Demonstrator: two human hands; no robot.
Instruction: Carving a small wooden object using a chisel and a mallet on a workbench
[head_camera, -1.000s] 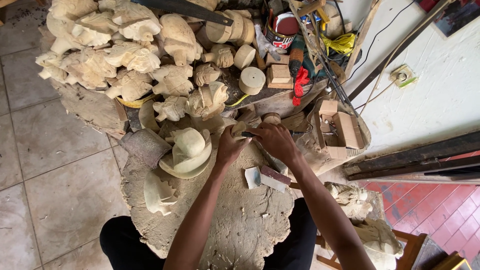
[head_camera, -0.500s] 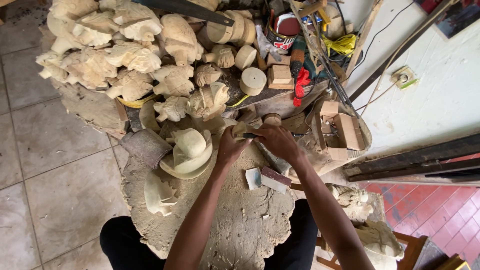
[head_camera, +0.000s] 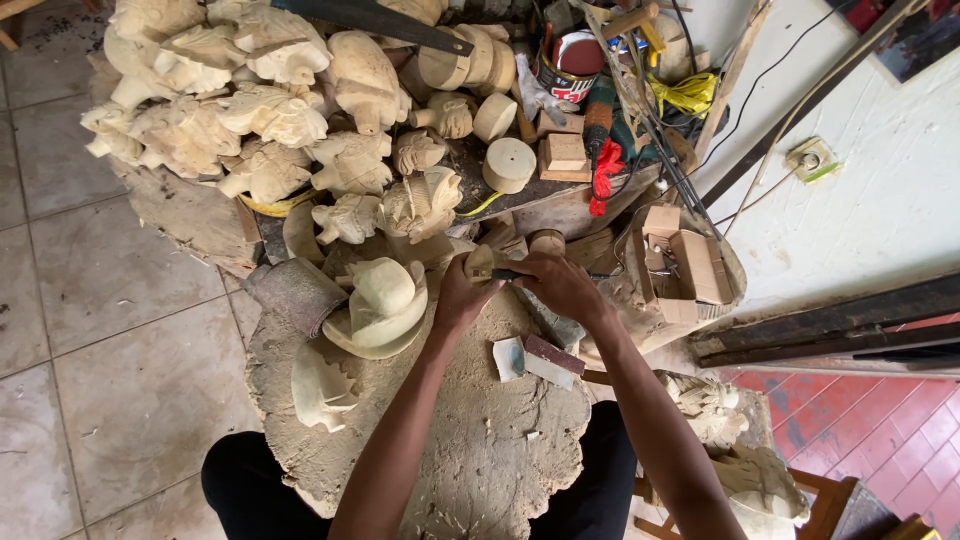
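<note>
Carving in progress, detail-cutting stage by the look of it.

Left hand is curled closed around a small pale wood piece, gripping it from the near side and holding it up just off the work surface. Right hand is closed around a slim dark-handled tool, its tip laid against the small wood piece. The blade itself is too small to make out.

The piece sits at the far edge of the counter, a rough slab crusted with dust and shavings that stretches toward the person's lap. Just left of the left hand lies a larger hat-shaped carving, and nearer still a smaller rounded carving. Just near the right wrist, a sanding block lies flat on the slab.

Far left: a heap of rough carved figures, all unfinished pale wood. Far centre: round wooden discs. Right: a small open box of bits.

Judgement: the cut is a short, controlled one. The next move likely calls for a steady left grip, small pressure from the right, and the tool edge directed away from the holding fingers.
</note>
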